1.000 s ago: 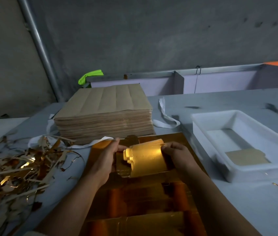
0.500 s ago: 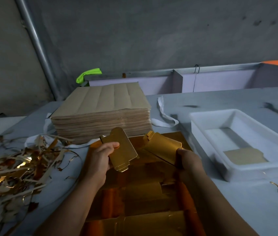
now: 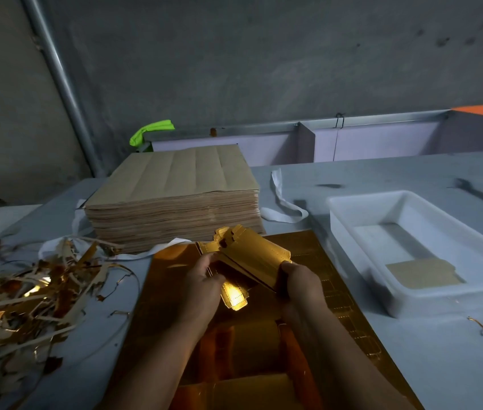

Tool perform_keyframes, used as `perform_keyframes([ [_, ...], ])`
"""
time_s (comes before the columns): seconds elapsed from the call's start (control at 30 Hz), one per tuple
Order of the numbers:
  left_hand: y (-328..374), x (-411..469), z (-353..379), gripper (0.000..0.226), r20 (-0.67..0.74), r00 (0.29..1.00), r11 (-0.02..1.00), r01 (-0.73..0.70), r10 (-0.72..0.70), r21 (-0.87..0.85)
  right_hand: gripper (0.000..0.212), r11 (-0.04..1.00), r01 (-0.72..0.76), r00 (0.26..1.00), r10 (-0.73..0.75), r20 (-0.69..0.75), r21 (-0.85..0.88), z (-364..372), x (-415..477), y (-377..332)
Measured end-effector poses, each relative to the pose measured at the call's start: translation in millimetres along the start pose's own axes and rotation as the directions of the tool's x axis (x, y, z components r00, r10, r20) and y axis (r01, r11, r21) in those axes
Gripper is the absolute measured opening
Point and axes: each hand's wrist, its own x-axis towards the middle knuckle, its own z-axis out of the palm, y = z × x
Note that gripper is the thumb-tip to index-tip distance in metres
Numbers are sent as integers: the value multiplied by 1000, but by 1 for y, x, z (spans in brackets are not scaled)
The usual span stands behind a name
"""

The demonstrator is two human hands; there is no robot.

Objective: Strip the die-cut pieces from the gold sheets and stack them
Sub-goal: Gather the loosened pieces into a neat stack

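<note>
White plastic forms the one container in sight, a shallow tray (image 3: 441,300) on the right side of the table (image 3: 411,350). In it lies a single flat piece (image 3: 423,273), dull brown side up, toward the near end of the tray floor.

Both hands are raised together over one large gold sheet (image 3: 302,247), which lies flat on the table directly in front of the person. The left hand (image 3: 201,288) has its fingers curled round the gold die-cut pieces (image 3: 252,255) from the left, and a bright tab (image 3: 234,295) sticks out below its thumb. The right hand (image 3: 299,285) grips the same bundle at its right end, fingers wrapped under it. At least two pieces overlap in the bundle, but the exact number cannot be told. They are held clear of the sheet and tilted, with the far ends higher.

Behind the hands stands one tall stack of sheets (image 3: 175,184), brown side up, touching the far edge of the gold sheet. A white strap (image 3: 278,193) lies just beside its right side. One loose heap of gold and brown scrap strips (image 3: 27,294) covers the table on the left.
</note>
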Motion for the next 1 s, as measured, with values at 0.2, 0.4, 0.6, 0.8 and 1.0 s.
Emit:
perform_keyframes([
  [0.2,1,-9,8,16,35,996,985,89,-85,-144,11,996,74,996,-76,-41,-51,10,1,16],
  [0.4,0,-16,12,8,94,994,947,83,-56,-311,7,977,177,978,-188,-90,-118,15,1,30],
  [0.6,-2,-10,20,20,34,990,956,141,-136,-257,12,937,271,959,-282,-20,-222,15,-4,40],
  [0.8,-8,5,11,29,12,975,880,206,-222,-428,19,959,254,966,-246,75,-129,7,-10,32],
  [1.0,-16,17,-2,44,16,946,790,280,-325,-546,20,974,177,976,-156,151,-139,-6,3,28],
])
